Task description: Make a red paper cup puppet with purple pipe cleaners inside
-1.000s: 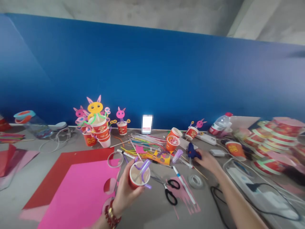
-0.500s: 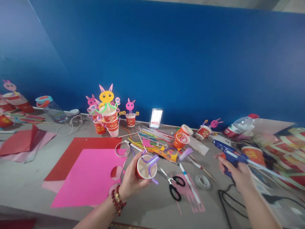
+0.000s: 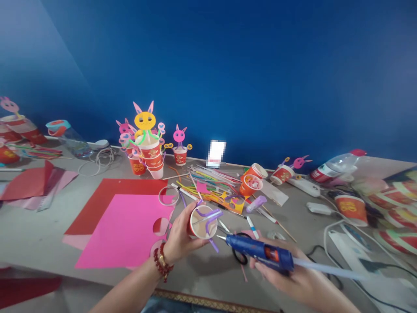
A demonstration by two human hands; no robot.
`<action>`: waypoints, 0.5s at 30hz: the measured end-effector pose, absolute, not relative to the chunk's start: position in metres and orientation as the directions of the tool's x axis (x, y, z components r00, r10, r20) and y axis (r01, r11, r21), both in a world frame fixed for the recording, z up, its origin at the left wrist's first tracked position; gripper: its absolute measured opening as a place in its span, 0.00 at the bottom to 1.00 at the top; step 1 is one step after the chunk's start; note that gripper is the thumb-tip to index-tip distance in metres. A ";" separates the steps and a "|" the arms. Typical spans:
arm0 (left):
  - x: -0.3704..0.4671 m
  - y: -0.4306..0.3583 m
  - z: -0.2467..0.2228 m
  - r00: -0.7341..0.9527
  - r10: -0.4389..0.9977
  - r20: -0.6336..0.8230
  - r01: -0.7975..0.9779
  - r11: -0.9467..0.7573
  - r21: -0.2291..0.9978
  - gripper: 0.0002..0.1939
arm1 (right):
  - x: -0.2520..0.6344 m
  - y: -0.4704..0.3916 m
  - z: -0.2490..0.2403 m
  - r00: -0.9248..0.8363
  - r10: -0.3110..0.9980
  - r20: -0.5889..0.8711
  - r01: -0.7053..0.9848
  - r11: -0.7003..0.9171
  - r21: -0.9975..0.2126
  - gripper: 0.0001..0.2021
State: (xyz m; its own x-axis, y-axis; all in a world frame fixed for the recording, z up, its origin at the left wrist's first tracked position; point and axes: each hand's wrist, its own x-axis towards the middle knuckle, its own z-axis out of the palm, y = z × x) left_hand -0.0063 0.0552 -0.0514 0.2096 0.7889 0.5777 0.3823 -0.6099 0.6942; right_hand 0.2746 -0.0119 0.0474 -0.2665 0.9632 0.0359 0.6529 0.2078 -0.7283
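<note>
My left hand [image 3: 180, 234] is wrapped round a red paper cup [image 3: 193, 228], its open mouth tilted toward me. Purple pipe cleaners [image 3: 208, 216] lie across the cup's inside and stick out over its rim. My right hand [image 3: 280, 274] grips a blue glue gun [image 3: 257, 250], with a long glue stick [image 3: 325, 266] projecting from its back end. The metal nozzle points left, close beside the cup's rim. Below the gun, the black-handled scissors [image 3: 240, 256] are partly covered. A white marker with a blue band [image 3: 252, 227] lies just beyond the gun.
Pink paper [image 3: 120, 230] with a round hole lies left of the cup over red paper [image 3: 97, 204]. Behind are pipe cleaners [image 3: 211, 182] and a cup of scraps [image 3: 250, 185]. Decorated cups [image 3: 151, 152] stand near the blue wall. A power strip [image 3: 352, 256] and cords lie at right.
My right hand has brought the glue gun from the right side of the table leftward and nearer, to beside the cup. The left hand still holds the cup, almost unmoved.
</note>
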 end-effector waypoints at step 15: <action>-0.006 0.054 -0.052 0.230 0.702 0.674 0.465 -0.688 0.557 0.43 | 0.272 -0.003 0.053 -0.534 0.826 0.180 0.771 0.563 -0.298 0.17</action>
State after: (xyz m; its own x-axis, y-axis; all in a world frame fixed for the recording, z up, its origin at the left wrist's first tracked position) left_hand -0.0062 0.0535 -0.0524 0.2304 0.7020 0.6739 0.4651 -0.6877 0.5574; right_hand 0.2721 -0.0028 0.0528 -0.5338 0.8262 0.1802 0.7708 0.5630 -0.2982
